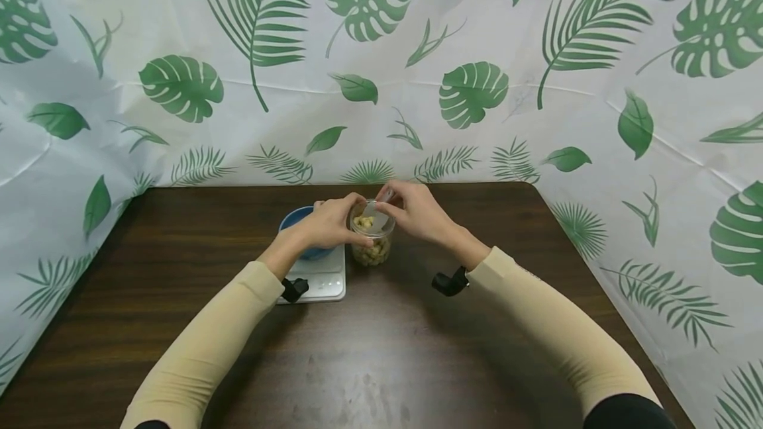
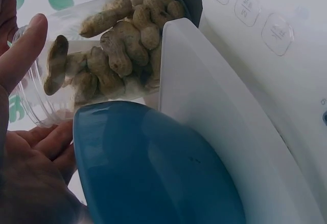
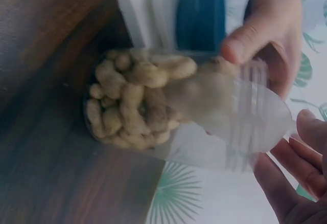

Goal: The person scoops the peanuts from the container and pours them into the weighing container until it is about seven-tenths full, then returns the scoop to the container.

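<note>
At the left, a white kitchen scale (image 1: pixel 324 288) lies on the dark tabletop (image 1: pixel 381 343), and a blue bowl (image 2: pixel 148 157) rests on its pan; the bowl's inside is mostly hidden. Just in front of the bowl, the person's left hand (image 1: pixel 330 224) reaches across and grips a clear jar (image 1: pixel 373 241) near its rim, thumb on the near side and fingers on the far side. The jar appears to stand upright on the tabletop just to the right of the scale, well filled with unshelled peanuts (image 2: pixel 117 45). A translucent scoop (image 3: pixel 273 119) dips into the jar's open mouth. To the right, the person's right hand (image 1: pixel 420 210) pinches the scoop's upper end between thumb and fingers.

The step in hand looks like scooping peanuts from the jar, with the left hand bracing it. The next move would probably call for drawing the scoop out level, clear of the narrow mouth, and tipping its load into the bowl without spilling.
</note>
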A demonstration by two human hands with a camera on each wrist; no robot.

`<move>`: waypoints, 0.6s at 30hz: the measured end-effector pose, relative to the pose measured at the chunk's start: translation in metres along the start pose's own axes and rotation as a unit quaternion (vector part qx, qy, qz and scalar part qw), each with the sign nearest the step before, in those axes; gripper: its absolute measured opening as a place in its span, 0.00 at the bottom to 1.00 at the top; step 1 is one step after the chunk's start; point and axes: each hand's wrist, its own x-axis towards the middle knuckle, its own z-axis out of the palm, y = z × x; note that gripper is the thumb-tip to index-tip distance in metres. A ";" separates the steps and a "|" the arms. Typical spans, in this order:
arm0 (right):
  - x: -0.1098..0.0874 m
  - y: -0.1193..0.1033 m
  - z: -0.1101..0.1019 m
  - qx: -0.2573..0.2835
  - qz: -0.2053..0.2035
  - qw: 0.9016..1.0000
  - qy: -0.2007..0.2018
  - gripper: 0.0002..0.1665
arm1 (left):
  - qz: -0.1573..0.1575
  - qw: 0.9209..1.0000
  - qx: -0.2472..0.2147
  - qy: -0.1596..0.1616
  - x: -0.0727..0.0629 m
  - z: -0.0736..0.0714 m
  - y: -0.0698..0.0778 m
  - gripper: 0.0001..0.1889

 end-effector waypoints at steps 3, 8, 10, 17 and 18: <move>-0.001 0.000 0.004 -0.004 -0.015 1.000 0.010 0.06 | -0.003 1.000 0.001 -0.001 0.000 0.000 0.000 0.44; -0.004 0.003 0.010 0.003 -0.015 0.999 0.045 0.07 | -0.008 1.000 -0.004 0.000 -0.001 0.001 -0.002 0.43; -0.005 0.004 0.011 0.004 -0.005 0.998 0.056 0.08 | -0.007 1.000 -0.006 0.001 -0.001 0.002 -0.002 0.43; -0.004 -0.002 0.011 -0.021 -0.016 0.998 0.054 0.06 | 0.000 1.000 -0.004 0.002 0.001 -0.001 -0.001 0.43; -0.004 -0.002 0.011 -0.027 -0.019 0.998 0.048 0.06 | 0.001 1.000 -0.004 0.002 0.002 -0.001 -0.001 0.43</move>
